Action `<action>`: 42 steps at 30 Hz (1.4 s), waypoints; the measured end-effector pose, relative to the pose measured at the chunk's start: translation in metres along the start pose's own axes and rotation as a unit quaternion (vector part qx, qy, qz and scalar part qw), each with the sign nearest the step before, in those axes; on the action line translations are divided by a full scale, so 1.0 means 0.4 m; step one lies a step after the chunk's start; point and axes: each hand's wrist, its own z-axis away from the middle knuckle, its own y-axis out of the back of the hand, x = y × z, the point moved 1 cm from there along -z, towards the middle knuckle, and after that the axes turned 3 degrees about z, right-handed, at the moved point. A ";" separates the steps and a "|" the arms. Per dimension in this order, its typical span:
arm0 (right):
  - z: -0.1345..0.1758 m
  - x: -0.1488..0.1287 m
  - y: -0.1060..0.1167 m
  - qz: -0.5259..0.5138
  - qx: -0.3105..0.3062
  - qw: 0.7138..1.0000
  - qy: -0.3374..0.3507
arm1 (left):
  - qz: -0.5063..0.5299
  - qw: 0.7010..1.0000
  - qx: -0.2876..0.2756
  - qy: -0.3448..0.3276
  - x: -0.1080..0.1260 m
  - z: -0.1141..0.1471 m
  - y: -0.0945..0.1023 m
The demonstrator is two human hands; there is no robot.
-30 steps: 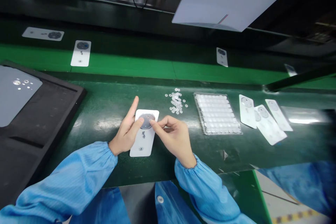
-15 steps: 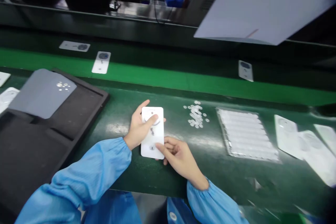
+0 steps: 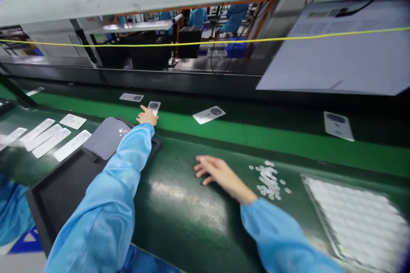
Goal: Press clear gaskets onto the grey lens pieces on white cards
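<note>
My left hand [image 3: 147, 117] reaches out to the green belt with its fingers apart. It is over the near end of a white panel with a dark round print [image 3: 154, 106]; whether it touches the panel I cannot tell. To the right, another white panel [image 3: 205, 115] lies slantwise on the belt. My right hand [image 3: 218, 172] hovers over the dark green bench, fingers loosely bent and apart, with nothing in it. Beside it lies a scatter of small clear rings [image 3: 269, 181].
A black tray [image 3: 60, 192] with a grey sheet [image 3: 105, 138] stands at left, past it several white panels [image 3: 51, 143]. A clear tray of white pieces [image 3: 358, 217] is at right. A paper sheet [image 3: 326, 59] hangs above the belt [image 3: 256, 136].
Both hands have let go of the white panel they held. A panel now lies mid-belt where none was. My left hand has moved forward and left to the belt; the view has tilted up.
</note>
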 end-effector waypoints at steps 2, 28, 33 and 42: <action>0.068 0.078 -0.010 -0.007 0.035 0.998 0.059 | -0.006 1.000 0.005 0.004 0.017 0.020 0.020; 0.203 0.104 0.038 0.053 -0.006 0.998 0.038 | 0.256 0.908 -0.125 0.307 -0.184 0.423 -0.224; 0.207 0.086 0.052 0.182 0.237 0.935 0.189 | 0.185 0.933 -0.137 0.278 -0.190 0.430 -0.224; 0.209 0.091 0.030 0.336 0.219 0.874 0.275 | 0.049 0.967 -0.171 0.185 -0.188 0.443 -0.229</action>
